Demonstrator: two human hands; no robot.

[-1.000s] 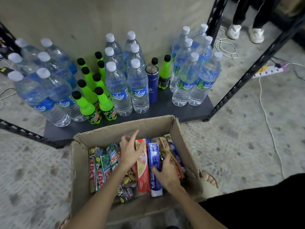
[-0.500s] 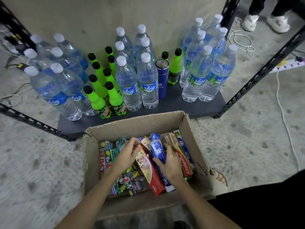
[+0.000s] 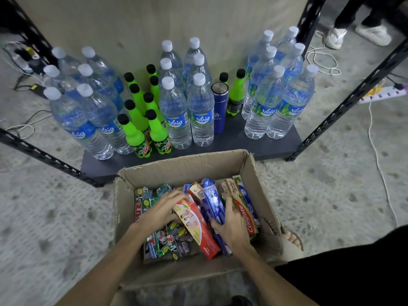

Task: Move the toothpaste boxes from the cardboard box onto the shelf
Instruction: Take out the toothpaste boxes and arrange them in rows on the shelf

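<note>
Head view: both hands down in the cardboard box (image 3: 249,173), gathering toothpaste boxes (image 3: 240,208).

Head view only: the left hand (image 3: 162,209) curls its fingers over the left edge of a red toothpaste box (image 3: 196,228), and the right hand (image 3: 231,225) wraps around a blue toothpaste box (image 3: 213,204) beside it, both tilted up out of the pile. This looks like the pick-up step; none have reached the shelf (image 3: 234,138) yet. The shelf sits just beyond the carton, crowded with water bottles (image 3: 176,115) and green bottles (image 3: 134,133), so the next move calls for lifting both clear and finding bare board along the front edge.
</note>
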